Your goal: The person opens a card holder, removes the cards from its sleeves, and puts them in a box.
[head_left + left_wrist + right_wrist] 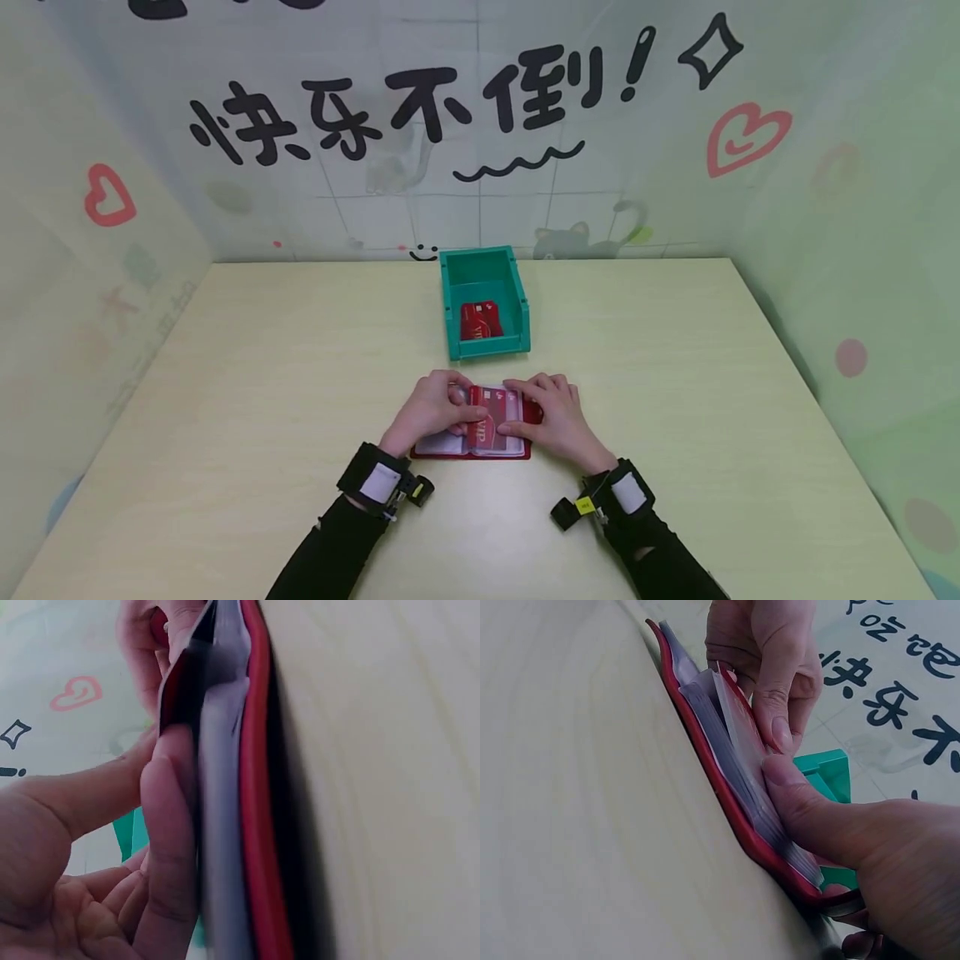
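An opened red card holder (442, 446) with clear plastic sleeves lies on the table. Over its middle is a red VIP card (482, 429), which my left hand (435, 408) pinches by its left side between thumb and fingers. In the right wrist view the card (742, 712) stands slightly raised from the stack of sleeves (720, 742), partly within a clear sleeve as far as I can tell. My right hand (558, 421) grips the right side of the card holder, thumb on the sleeves and fingers around the cover's edge.
Just beyond the hands stands a teal open bin (491, 348) with red cards (480, 321) inside. A pale wooden table (300, 350) spreads to both sides. Printed cloth walls (480, 208) close off the back and sides.
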A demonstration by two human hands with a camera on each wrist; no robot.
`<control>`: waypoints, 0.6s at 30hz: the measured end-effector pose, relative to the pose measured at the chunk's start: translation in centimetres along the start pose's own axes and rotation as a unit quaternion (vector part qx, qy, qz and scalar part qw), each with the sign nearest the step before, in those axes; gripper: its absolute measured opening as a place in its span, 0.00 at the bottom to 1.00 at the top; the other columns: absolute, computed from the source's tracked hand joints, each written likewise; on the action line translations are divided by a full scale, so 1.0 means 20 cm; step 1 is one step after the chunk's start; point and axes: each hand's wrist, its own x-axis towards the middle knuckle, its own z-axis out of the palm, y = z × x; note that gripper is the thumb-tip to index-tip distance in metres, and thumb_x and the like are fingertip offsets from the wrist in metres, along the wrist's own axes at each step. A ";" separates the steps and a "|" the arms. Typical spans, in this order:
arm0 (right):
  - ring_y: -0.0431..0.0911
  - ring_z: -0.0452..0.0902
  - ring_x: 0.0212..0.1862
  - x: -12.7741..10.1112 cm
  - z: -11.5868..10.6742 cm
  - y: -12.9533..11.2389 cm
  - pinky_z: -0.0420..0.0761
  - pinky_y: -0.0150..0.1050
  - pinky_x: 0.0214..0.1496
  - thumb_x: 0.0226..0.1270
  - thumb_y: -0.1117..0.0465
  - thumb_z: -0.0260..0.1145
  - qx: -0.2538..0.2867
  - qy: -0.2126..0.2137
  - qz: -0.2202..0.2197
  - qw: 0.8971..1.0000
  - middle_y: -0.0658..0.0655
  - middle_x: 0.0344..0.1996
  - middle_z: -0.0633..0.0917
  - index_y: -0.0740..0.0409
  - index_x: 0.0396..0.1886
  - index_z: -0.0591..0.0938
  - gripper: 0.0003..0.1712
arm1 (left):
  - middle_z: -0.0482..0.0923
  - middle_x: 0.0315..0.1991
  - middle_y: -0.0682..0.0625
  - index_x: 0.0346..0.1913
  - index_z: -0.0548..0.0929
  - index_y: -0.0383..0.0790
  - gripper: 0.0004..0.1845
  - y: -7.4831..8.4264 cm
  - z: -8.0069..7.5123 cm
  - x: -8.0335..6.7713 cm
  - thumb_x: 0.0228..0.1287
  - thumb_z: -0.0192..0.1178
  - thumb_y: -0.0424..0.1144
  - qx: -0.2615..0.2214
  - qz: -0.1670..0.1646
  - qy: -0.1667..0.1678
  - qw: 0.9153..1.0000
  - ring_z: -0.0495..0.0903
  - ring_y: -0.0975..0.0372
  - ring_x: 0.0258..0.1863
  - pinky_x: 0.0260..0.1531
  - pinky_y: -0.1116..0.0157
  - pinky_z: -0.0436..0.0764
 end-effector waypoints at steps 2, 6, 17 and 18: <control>0.50 0.65 0.58 0.00 0.00 0.00 0.65 0.50 0.58 0.54 0.45 0.78 0.001 -0.001 0.001 1.000 0.56 0.48 0.78 0.49 0.67 0.78 0.40 | 0.80 0.29 0.45 0.57 0.77 0.33 0.26 0.00 0.00 0.00 0.59 0.74 0.40 0.004 -0.004 0.004 1.000 0.80 0.62 0.17 0.22 0.70 0.81; 0.50 0.65 0.58 0.00 0.00 0.01 0.65 0.50 0.58 0.54 0.46 0.78 0.006 -0.001 0.003 1.000 0.56 0.47 0.78 0.49 0.67 0.78 0.39 | 0.85 0.31 0.45 0.57 0.76 0.32 0.26 0.00 -0.02 0.00 0.60 0.73 0.38 0.014 -0.006 -0.006 1.000 0.81 0.62 0.17 0.23 0.69 0.83; 0.49 0.67 0.55 -0.01 -0.01 0.01 0.65 0.50 0.58 0.54 0.46 0.78 0.009 0.009 -0.014 1.000 0.56 0.46 0.80 0.50 0.66 0.79 0.39 | 0.82 0.37 0.41 0.63 0.77 0.37 0.25 0.08 -0.16 0.00 0.63 0.68 0.33 0.048 -0.018 -0.055 0.997 0.83 0.56 0.36 0.35 0.63 0.87; 0.49 0.67 0.54 -0.01 0.00 0.01 0.65 0.50 0.58 0.54 0.46 0.78 0.007 0.011 -0.016 1.000 0.55 0.45 0.80 0.50 0.66 0.79 0.39 | 0.81 0.39 0.41 0.62 0.77 0.36 0.24 0.08 -0.17 0.00 0.64 0.68 0.32 0.053 -0.017 -0.060 0.997 0.82 0.55 0.38 0.35 0.63 0.87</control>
